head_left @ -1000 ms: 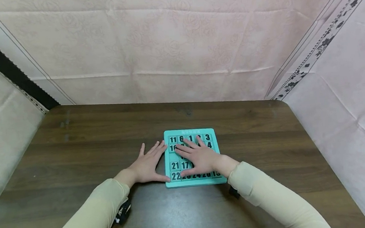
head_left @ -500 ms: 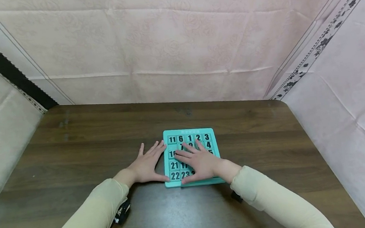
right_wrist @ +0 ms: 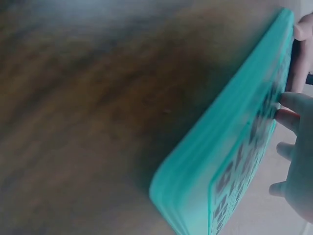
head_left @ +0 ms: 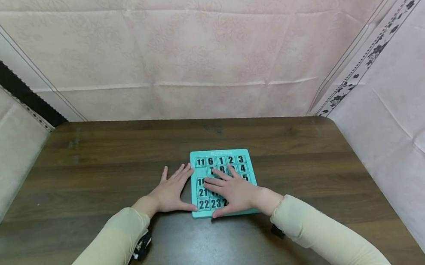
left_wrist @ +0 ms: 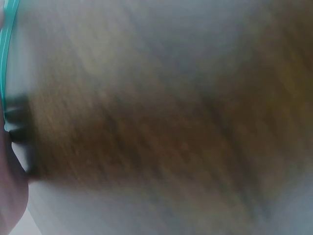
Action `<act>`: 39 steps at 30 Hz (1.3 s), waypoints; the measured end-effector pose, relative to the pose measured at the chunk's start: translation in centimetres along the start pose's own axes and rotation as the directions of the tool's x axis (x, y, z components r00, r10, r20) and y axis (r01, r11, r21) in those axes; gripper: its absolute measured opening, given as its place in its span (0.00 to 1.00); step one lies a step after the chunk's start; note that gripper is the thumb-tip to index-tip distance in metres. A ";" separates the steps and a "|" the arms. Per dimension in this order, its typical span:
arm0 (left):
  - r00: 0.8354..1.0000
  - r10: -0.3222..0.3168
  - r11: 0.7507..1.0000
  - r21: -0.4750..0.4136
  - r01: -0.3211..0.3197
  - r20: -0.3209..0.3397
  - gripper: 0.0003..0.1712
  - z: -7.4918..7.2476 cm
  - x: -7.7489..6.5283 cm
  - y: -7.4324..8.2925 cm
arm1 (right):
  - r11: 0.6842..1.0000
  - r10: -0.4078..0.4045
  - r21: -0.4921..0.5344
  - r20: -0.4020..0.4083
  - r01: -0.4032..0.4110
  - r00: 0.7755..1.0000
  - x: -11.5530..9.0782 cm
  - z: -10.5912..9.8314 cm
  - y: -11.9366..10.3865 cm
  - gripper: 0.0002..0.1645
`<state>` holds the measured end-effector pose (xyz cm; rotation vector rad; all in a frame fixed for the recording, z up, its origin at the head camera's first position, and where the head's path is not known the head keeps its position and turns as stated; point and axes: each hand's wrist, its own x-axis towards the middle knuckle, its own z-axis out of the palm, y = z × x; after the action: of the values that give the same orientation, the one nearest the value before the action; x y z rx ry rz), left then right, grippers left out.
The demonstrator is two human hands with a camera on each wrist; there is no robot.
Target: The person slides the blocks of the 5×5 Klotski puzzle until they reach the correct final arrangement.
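Turquoise rectangular number board (head_left: 218,153) lies on the brown wood-grain table (head_left: 84,172), beneath the person's right hand (head_left: 234,193) (fingers spread over its numerals); left hand (head_left: 170,193), also spread, at its left edge.

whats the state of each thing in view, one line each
Board, flat on the table, partly covered
Top number row, uncovered
Second row's left slot, looks empty
Left hand, spread, at the board's left edge
Right hand, spread, over the board
Cloth, hanging, creased
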<state>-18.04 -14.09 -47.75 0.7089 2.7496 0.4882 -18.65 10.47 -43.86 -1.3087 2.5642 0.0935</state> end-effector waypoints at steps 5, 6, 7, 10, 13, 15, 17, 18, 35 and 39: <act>1.000 0.005 1.000 -0.008 -0.005 0.000 0.66 -0.1 -0.1 0.1 | 1.000 0.011 0.025 -0.026 -0.010 1.000 0.8 -0.5 0.5 0.51; 1.000 0.006 1.000 -0.010 -0.006 -0.002 0.66 -0.1 -0.1 0.1 | 0.999 0.021 0.031 -0.026 -0.020 0.999 1.0 -0.6 0.6 0.52; 1.000 0.006 1.000 -0.010 -0.006 -0.002 0.66 -0.2 -0.1 0.1 | 0.999 0.032 0.036 -0.023 -0.032 0.999 1.3 -0.7 0.8 0.52; 1.000 0.002 1.000 -0.010 -0.002 0.002 0.66 -0.2 -0.2 0.1 | 0.996 0.072 0.044 -0.010 -0.072 0.997 2.0 -0.9 1.2 0.53; 1.000 -0.001 1.000 -0.010 0.001 0.006 0.66 -0.1 -0.2 0.1 | 0.993 0.109 0.041 0.007 -0.109 0.994 2.6 -0.9 1.7 0.54; 1.000 -0.002 1.000 -0.013 0.002 0.005 0.65 -0.1 -0.2 0.1 | 0.991 0.124 0.047 0.012 -0.124 0.992 3.1 -0.9 2.0 0.54; 1.000 -0.003 1.000 -0.013 0.003 0.008 0.65 -0.2 -0.2 0.2 | 0.988 0.141 0.054 0.024 -0.142 0.990 3.5 -0.9 2.2 0.54; 1.000 -0.004 1.000 -0.011 0.004 0.010 0.65 -0.2 -0.3 0.2 | 0.987 0.148 0.055 0.032 -0.150 0.988 3.6 -0.9 2.2 0.54; 1.000 0.000 1.000 -0.013 0.000 0.017 0.65 -0.4 -0.1 0.3 | 0.992 0.124 0.034 0.016 -0.124 0.992 3.1 -1.0 1.6 0.54; 1.000 0.008 1.000 -0.016 -0.008 0.012 0.65 -0.5 -0.2 0.3 | 0.994 0.105 0.018 0.017 -0.105 0.994 2.6 -1.0 1.2 0.54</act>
<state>-17.91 -14.05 -47.15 0.7173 2.7298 0.5053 -21.25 8.95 -43.66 -1.1615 2.6125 0.0989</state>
